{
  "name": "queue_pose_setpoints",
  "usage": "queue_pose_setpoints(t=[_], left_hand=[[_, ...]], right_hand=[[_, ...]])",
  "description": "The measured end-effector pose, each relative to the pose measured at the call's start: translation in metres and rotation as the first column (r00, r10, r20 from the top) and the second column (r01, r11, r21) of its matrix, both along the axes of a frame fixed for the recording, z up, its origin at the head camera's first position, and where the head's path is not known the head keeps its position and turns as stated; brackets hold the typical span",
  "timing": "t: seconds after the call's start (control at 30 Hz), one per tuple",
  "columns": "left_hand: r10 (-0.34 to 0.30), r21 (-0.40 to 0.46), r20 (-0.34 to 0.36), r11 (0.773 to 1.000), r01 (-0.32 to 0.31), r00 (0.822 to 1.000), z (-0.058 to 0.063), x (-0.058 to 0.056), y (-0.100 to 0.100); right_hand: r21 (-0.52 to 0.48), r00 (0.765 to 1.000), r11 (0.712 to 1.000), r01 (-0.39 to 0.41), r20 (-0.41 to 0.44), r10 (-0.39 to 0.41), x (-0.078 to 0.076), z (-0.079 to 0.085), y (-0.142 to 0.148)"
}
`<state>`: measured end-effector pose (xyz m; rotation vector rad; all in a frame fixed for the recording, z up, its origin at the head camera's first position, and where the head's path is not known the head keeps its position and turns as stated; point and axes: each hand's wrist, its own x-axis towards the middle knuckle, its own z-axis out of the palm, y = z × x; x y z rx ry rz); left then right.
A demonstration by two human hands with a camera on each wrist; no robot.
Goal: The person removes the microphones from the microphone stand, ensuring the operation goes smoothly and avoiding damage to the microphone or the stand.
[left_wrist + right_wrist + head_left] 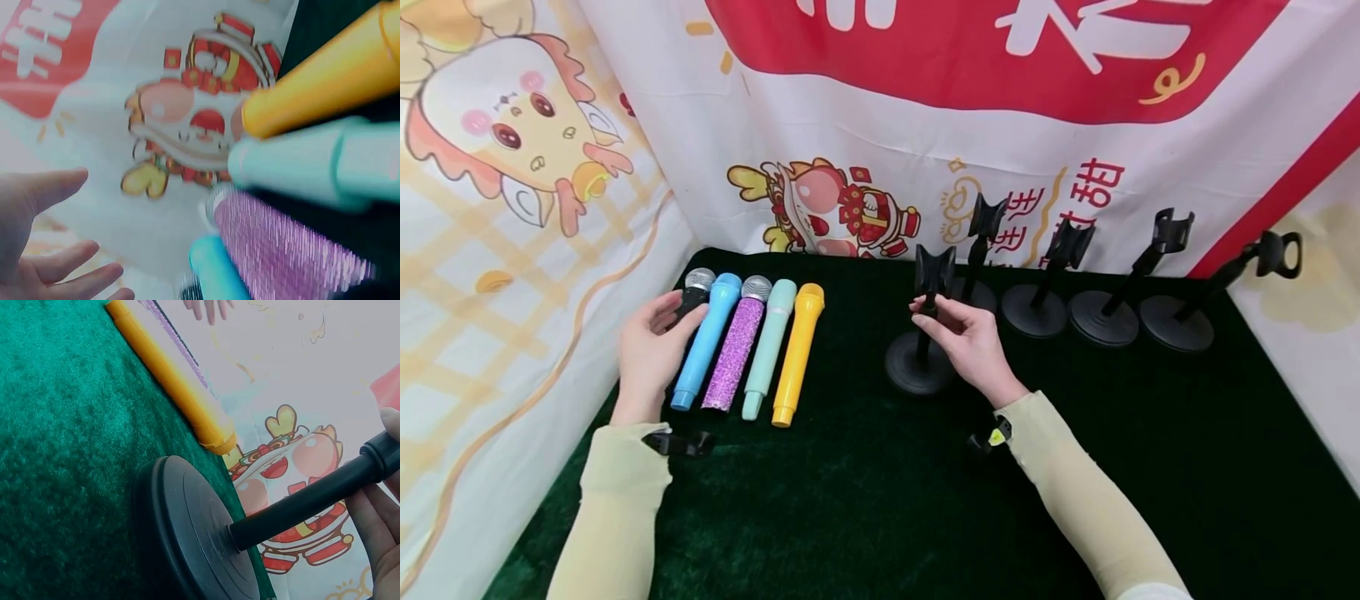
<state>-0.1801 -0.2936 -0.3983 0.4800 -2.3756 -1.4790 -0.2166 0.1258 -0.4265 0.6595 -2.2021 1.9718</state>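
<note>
My right hand [973, 346] pinches the upper pole of a black desktop microphone stand [917, 367]. The stand's round base is down on the green cloth and its forked clip points up; the right wrist view shows fingers at the collar of the pole [294, 512]. My left hand [655, 346] is at the black microphone [698, 282] with the silver mesh head, leftmost in a row. Its thumb and fingers are spread apart in the left wrist view, and it hides the microphone's lower part. Directly beside it lies a blue microphone [707, 342].
Further right in the row lie a glittery purple microphone [736, 354], a mint-green one [770, 350] and a yellow one [799, 354]. Several more black stands [1105, 317] stand at the back right. Printed cloth [700, 125] hangs behind the dark green tablecloth [820, 517].
</note>
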Motion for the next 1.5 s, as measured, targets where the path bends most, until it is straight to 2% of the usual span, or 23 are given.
queue_pose_setpoints(t=[0.1,0.2,0.3,0.37,0.43,0.6,0.77,0.93,1.0,1.1,1.23,1.37,1.5], left_hand=[[-0.084,-0.013,-0.052,0.996,0.084,0.995,0.003,-0.002,0.017],[-0.178,-0.058,-0.068,0.983,0.174,0.982,0.003,-0.006,0.034],[-0.266,-0.117,-0.055,0.959,0.259,0.962,0.0,-0.01,0.052],[-0.318,-0.127,-0.038,0.942,0.311,0.947,-0.004,-0.013,0.063],[-0.363,-0.128,-0.032,0.926,0.356,0.931,-0.008,-0.016,0.073],[-0.445,-0.102,-0.016,0.892,0.441,0.895,-0.015,-0.018,0.096],[-0.5,-0.079,-0.015,0.864,0.497,0.866,-0.019,-0.016,0.115],[-0.547,-0.063,-0.069,0.837,0.543,0.835,-0.021,-0.019,0.135],[-0.556,-0.051,-0.117,0.831,0.554,0.823,-0.018,-0.022,0.145],[-0.562,-0.044,-0.207,0.823,0.566,0.801,-0.005,-0.023,0.162],[-0.587,-0.039,-0.333,0.791,0.611,0.738,0.017,-0.023,0.186],[-0.626,-0.058,-0.397,0.747,0.662,0.671,0.035,-0.023,0.207],[-0.642,-0.044,-0.431,0.717,0.696,0.634,0.045,-0.025,0.222]], right_hand=[[0.005,1.0,1.0,0.004,-0.006,-0.004,0.0,0.0,0.0],[0.006,1.0,1.0,0.008,-0.004,-0.008,0.0,0.001,0.0],[0.003,1.0,1.0,0.008,0.009,-0.008,0.0,0.002,0.0],[0.006,1.0,1.0,0.01,0.012,-0.01,-0.001,0.002,0.0],[0.012,1.0,1.0,0.011,0.017,-0.011,0.004,0.009,-0.001],[0.018,1.0,1.0,0.009,0.025,-0.01,0.015,0.027,-0.005],[0.016,1.0,1.0,0.006,0.022,-0.007,0.015,0.027,-0.005],[0.021,1.0,1.0,0.008,0.019,-0.008,0.015,0.028,-0.004],[0.032,1.0,0.999,0.013,0.017,-0.014,0.014,0.029,-0.003],[0.043,1.0,0.999,0.016,0.011,-0.017,0.014,0.03,-0.003],[0.062,1.0,0.998,0.027,0.002,-0.027,0.015,0.03,-0.003],[0.094,0.999,0.994,0.05,-0.023,-0.048,0.015,0.03,-0.003],[0.106,0.997,0.992,0.067,-0.041,-0.063,0.016,0.029,-0.004]])
